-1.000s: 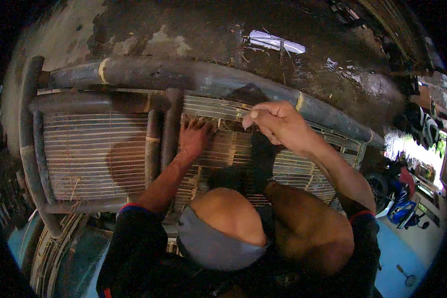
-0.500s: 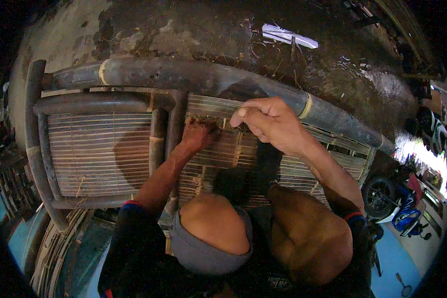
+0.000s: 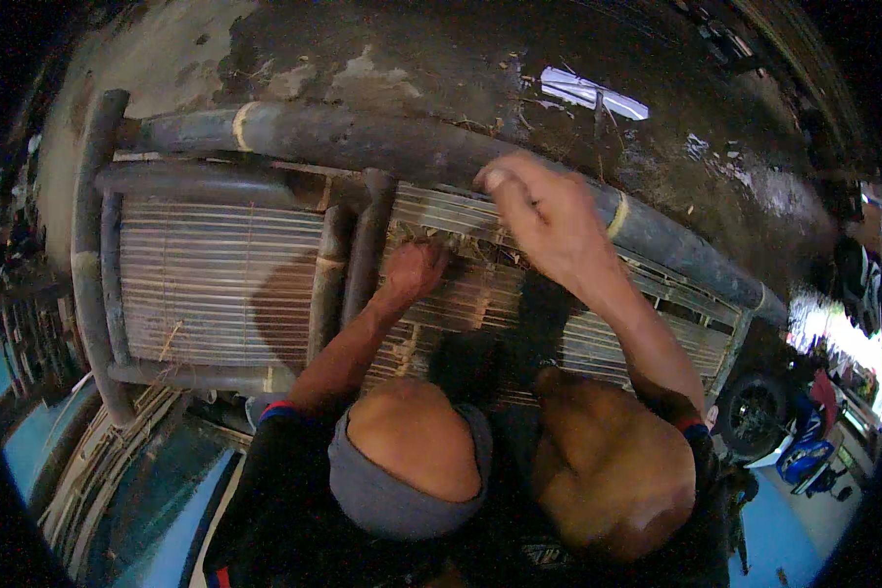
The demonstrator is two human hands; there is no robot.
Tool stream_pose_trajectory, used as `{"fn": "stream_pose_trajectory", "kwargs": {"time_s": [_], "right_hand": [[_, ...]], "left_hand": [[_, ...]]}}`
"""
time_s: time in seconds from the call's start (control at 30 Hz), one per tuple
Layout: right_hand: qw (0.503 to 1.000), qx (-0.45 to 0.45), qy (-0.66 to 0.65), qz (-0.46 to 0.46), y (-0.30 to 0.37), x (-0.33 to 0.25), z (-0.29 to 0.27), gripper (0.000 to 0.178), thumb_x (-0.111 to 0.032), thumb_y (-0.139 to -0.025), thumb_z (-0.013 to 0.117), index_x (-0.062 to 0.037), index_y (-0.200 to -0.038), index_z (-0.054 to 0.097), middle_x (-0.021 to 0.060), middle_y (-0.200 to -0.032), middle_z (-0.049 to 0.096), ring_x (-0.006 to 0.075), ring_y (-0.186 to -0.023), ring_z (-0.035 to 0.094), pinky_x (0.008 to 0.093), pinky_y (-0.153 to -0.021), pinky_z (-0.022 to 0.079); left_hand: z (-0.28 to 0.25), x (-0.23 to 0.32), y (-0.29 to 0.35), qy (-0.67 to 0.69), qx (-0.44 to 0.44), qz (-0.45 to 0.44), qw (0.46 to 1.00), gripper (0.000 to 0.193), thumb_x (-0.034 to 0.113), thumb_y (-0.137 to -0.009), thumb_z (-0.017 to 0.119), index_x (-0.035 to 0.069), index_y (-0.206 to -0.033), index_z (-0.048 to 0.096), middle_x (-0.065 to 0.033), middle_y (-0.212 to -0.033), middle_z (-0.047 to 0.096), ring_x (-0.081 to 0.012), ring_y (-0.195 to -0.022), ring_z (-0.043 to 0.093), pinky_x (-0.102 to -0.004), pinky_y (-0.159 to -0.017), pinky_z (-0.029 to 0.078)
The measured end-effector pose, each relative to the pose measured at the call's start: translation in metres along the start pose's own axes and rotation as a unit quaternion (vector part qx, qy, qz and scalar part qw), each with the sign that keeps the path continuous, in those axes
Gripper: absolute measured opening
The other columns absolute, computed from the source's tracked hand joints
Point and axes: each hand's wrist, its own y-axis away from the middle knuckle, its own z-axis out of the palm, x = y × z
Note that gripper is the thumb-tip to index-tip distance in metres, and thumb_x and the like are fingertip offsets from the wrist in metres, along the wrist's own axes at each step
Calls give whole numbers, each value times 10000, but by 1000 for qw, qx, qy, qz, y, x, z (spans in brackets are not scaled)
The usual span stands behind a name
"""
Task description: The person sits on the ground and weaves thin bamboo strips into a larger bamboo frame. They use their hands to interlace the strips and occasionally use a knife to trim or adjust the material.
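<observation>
I am sitting with bare knees bent at a dark bamboo bench. My left hand [image 3: 416, 269] rests on the seat of thin bamboo slats [image 3: 451, 214], its fingers curled down at a patch of dark, frayed bits; anything in them is hidden. My right hand [image 3: 554, 216] is raised above the slats near the thick far bamboo pole [image 3: 353, 137]. Its thumb and fingers are drawn together and a little blurred, so what they pinch, if anything, is too small to make out. Beside my left forearm stands a framed slat panel [image 3: 220, 274].
Beyond the pole lies a wet, dark floor [image 3: 441, 69] with a pale strip [image 3: 593, 93] on it. A motorbike wheel [image 3: 755, 416] and blue bodywork [image 3: 806, 459] stand at the right. Long split strips [image 3: 118, 461] lie at the lower left.
My right hand has lifted away from beside my left hand, up toward the far pole. My left hand stays down at the same patch of slats. The view has shifted slightly.
</observation>
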Motion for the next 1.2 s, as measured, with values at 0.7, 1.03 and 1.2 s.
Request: {"fn": "stream_pose_trajectory", "kwargs": {"time_s": [0.7, 1.03, 1.2], "right_hand": [[753, -181, -376, 509, 54, 214, 180, 277, -281, -953, 570, -90, -1148, 522, 55, -684, 568, 156, -500, 515, 307, -434, 405], [918, -320, -1, 233, 52, 219, 163, 383, -449, -979, 481, -79, -1008, 576, 66, -647, 568, 183, -543, 584, 345, -497, 479], [939, -278, 2, 201, 65, 236, 166, 333, -407, -986, 485, -80, -967, 549, 44, -619, 522, 169, -503, 533, 353, -451, 440]], "left_hand": [[-7, 4, -38, 78, -184, -104, 974, 520, 501, -888, 555, 43, -1104, 675, -215, -1077, 676, -379, -1028, 632, -450, -939, 464], [20, -23, 1, -104, -3, 67, 992, 335, 396, -836, 597, 92, -819, 736, -160, -812, 707, -333, -804, 687, -504, -926, 457], [29, -11, -8, -89, -6, 22, 996, 333, 388, -840, 593, 89, -882, 733, -162, -856, 710, -333, -838, 681, -520, -983, 408]]}}
